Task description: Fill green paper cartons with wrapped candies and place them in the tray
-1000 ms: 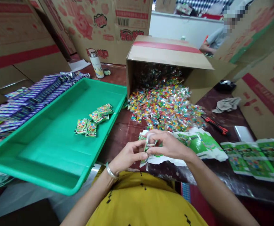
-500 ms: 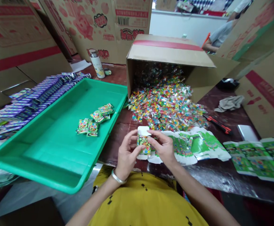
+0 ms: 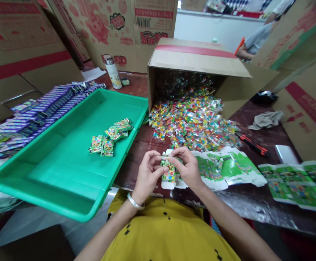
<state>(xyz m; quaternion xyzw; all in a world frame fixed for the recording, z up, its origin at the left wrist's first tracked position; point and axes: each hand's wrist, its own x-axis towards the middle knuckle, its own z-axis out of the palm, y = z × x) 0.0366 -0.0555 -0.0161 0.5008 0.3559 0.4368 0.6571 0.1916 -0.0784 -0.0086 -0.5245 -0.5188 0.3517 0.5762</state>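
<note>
A small printed green candy box is held upright between my two hands, just above the table's front edge. My left hand grips its left side, thumb across the front. My right hand has its fingertips at the top edge, where the white flap is folded over. At the bottom, a white flap sticks out open. Flattened green cartons lie beside and partly behind my right hand. Beyond the hands, a heap of clear packets of colourful candy spills from a cardboard box lying on its side.
To the left stands a green tray with several filled small boxes. Purple boxes are stacked beyond it. A flask stands at the back. A red-and-black cutter, a cloth and more flat cartons lie right.
The box's white top flap stood up before; now it is bent down under my right fingers. Both hands have stayed in nearly the same place.
</note>
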